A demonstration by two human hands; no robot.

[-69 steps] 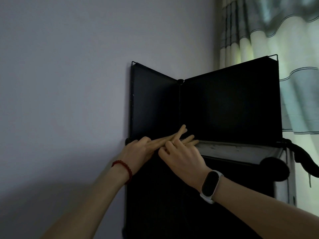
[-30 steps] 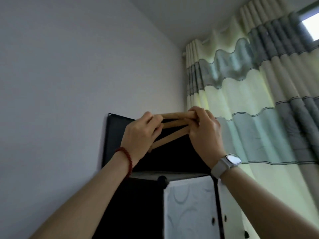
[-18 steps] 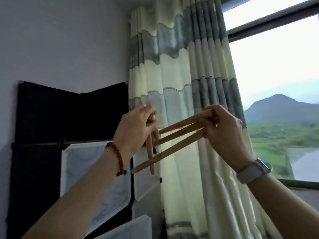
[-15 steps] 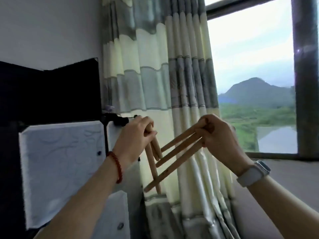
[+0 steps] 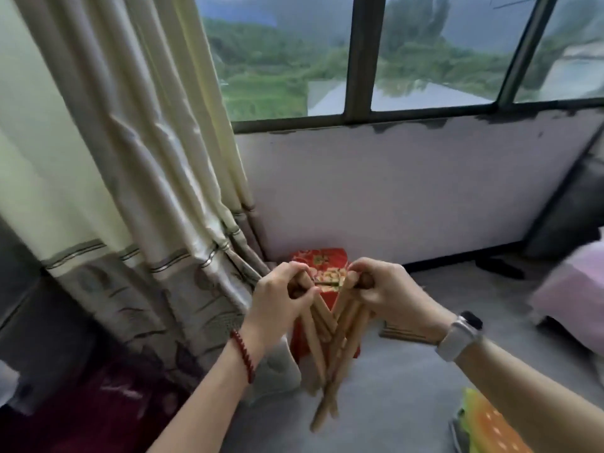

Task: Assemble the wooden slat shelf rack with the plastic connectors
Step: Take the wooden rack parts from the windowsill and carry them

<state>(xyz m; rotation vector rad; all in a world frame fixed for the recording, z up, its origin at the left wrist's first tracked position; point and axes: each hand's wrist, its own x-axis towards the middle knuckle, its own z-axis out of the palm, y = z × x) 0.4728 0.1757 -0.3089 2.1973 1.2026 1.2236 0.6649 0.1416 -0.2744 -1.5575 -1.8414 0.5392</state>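
Observation:
My left hand (image 5: 281, 299) grips the top ends of a few round wooden sticks (image 5: 312, 341). A second bunch of wooden sticks (image 5: 343, 354) is gripped at its top ends by my right hand (image 5: 389, 292). Both bunches hang down and cross each other in an X low in the middle of the head view, above the grey floor (image 5: 392, 397). No plastic connectors show. The picture is blurred by motion.
A red patterned box (image 5: 327, 263) stands on the floor behind the sticks, against the low wall under the window (image 5: 425, 50). A curtain (image 5: 130, 174) hangs at the left. More wooden slats (image 5: 405, 333) lie on the floor at the right. An orange-yellow object (image 5: 490, 423) sits bottom right.
The view swung from the black cabinet and curtain down to the floor under the window. Both hands came down with the sticks, which now hang downward and cross.

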